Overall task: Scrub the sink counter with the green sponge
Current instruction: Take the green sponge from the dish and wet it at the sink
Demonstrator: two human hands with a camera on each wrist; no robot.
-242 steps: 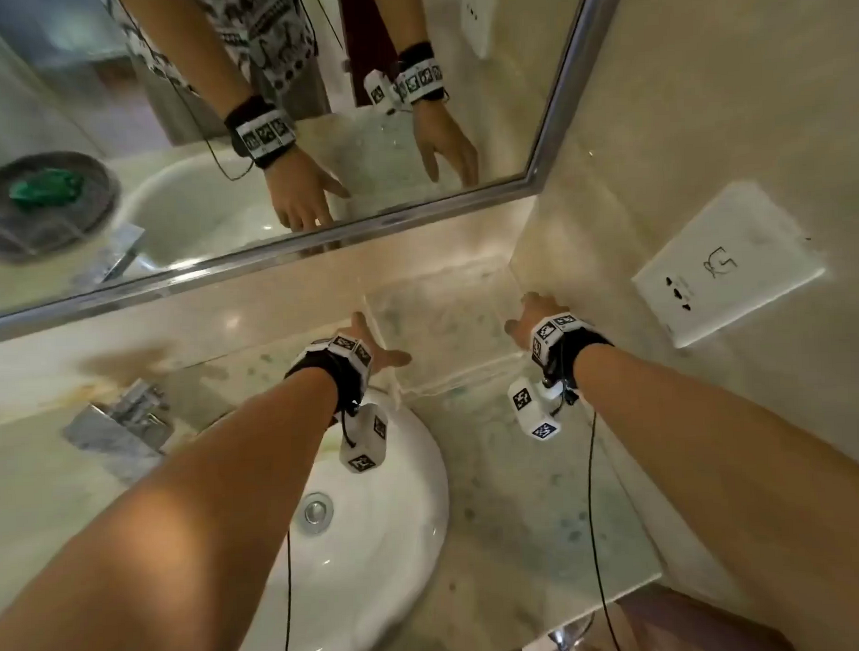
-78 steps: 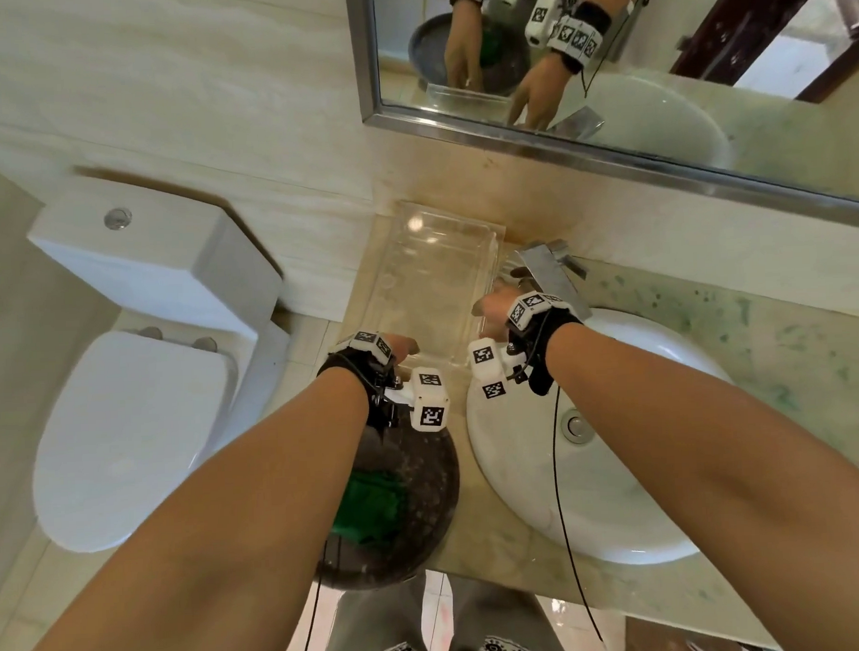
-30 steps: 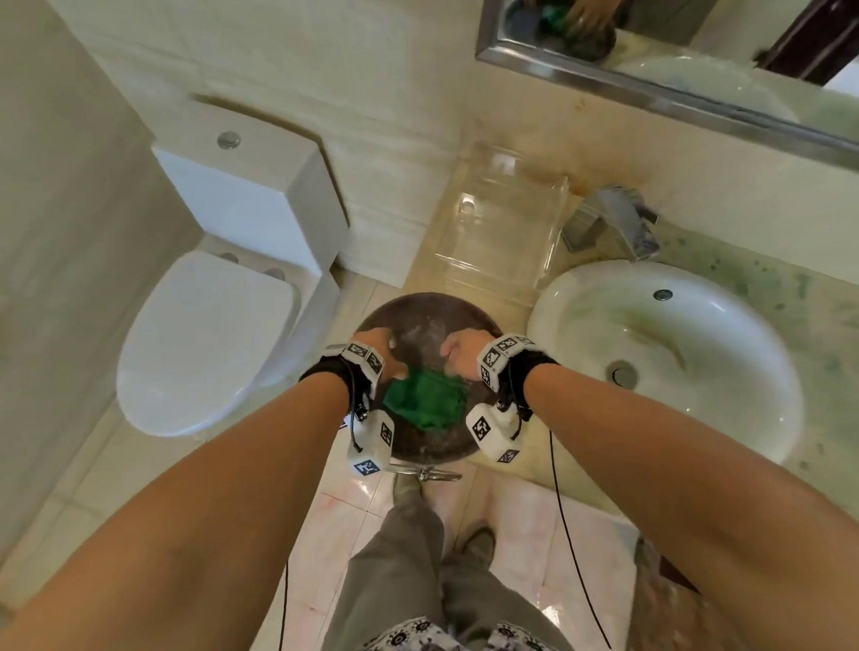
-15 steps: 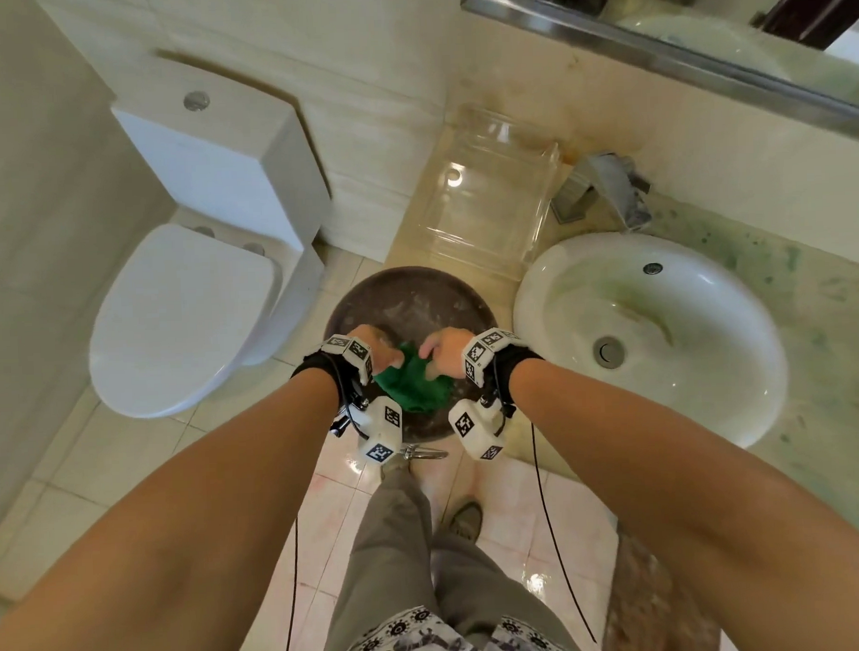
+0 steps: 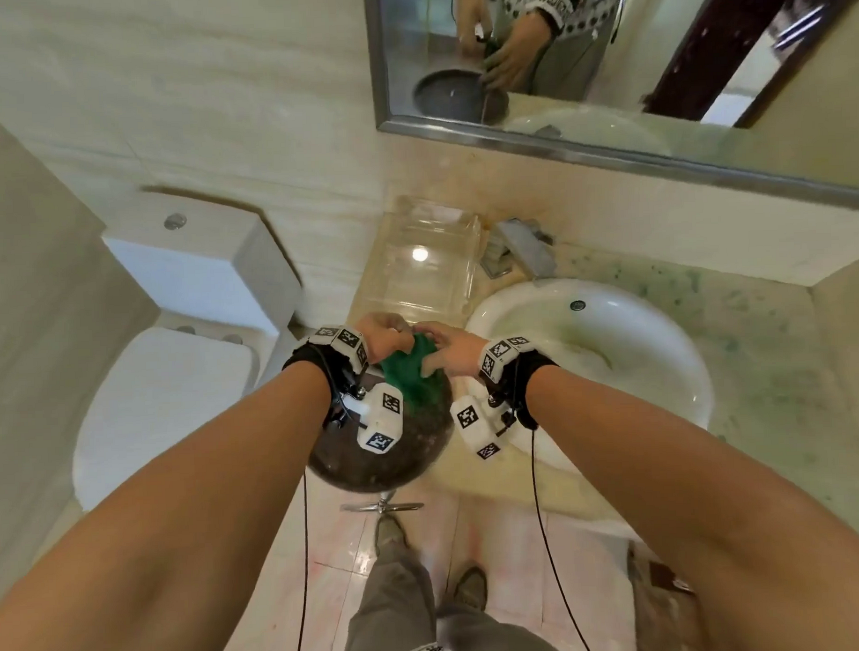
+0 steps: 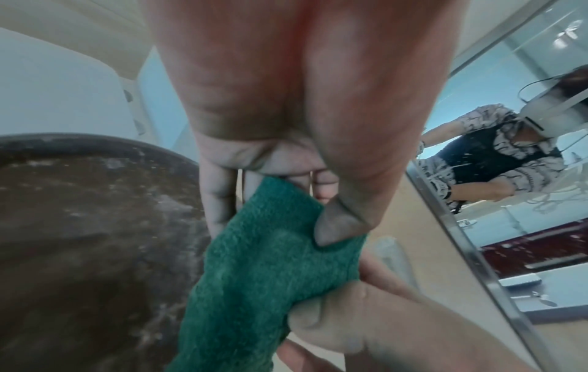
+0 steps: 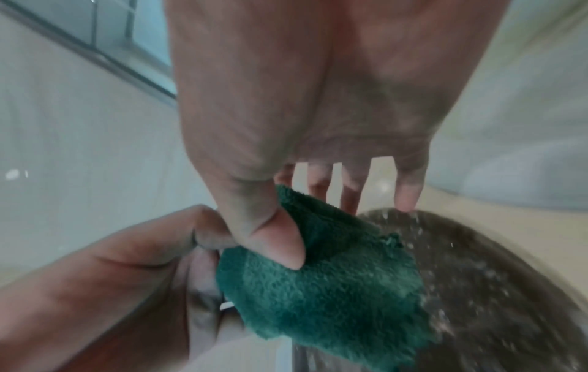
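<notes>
The green sponge [image 5: 412, 374], a soft towel-like pad, hangs above the dark round basin [image 5: 383, 453] at the counter's left end. Both hands hold its top edge. My left hand [image 5: 394, 334] pinches the left corner between thumb and fingers, and my right hand [image 5: 430, 347] pinches the right corner. In the left wrist view the thumb presses into the sponge [image 6: 270, 264]. The right wrist view has the sponge [image 7: 318, 276] under the thumb, with water drops over the basin [image 7: 493, 276]. The green-stained sink counter [image 5: 759, 338] lies to the right.
A white sink [image 5: 589, 368] sits right of the basin, with a faucet [image 5: 522, 249] behind it. A clear plastic box [image 5: 425, 262] stands against the wall. The toilet [image 5: 162, 398] is to the left and a mirror [image 5: 603, 51] hangs above.
Both hands have taken hold of the sponge in the basin and lifted it up above the basin. It now hangs stretched between them.
</notes>
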